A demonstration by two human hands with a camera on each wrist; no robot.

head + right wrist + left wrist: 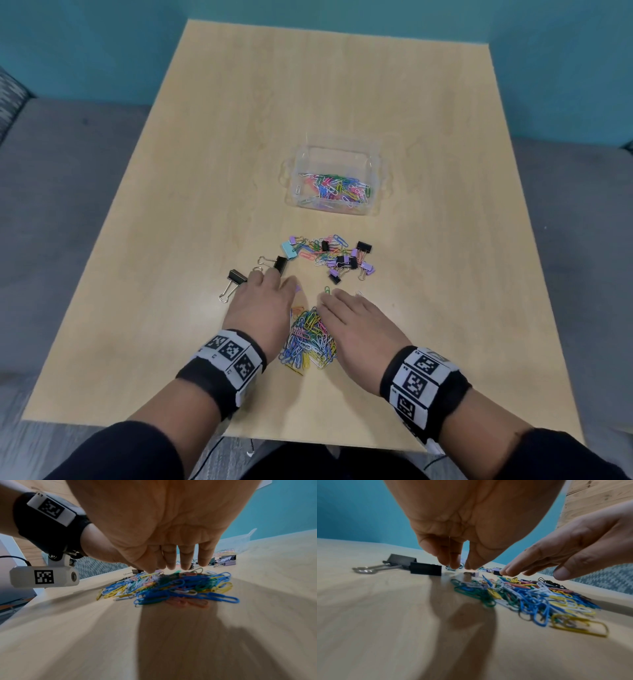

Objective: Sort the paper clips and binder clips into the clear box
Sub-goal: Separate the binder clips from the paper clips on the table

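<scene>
The clear box [376,161] stands mid-table and holds several coloured paper clips. A heap of coloured paper clips [310,339] [530,597] [171,588] lies near the front edge, between my two hands. My left hand [274,284] [460,566] is palm down on its left, fingertips on the table beside a small lilac binder clip [474,574]. It holds nothing. My right hand [342,301] [178,566] hovers flat on the heap's right, fingers straight and empty. A mixed pile of binder clips and paper clips [332,257] lies between the hands and the box.
Two black binder clips [237,276] [281,264] lie just left of my left fingers. A light blue binder clip [289,251] sits at the mixed pile's left end. The wooden table [342,85] stretches beyond the box to a teal wall.
</scene>
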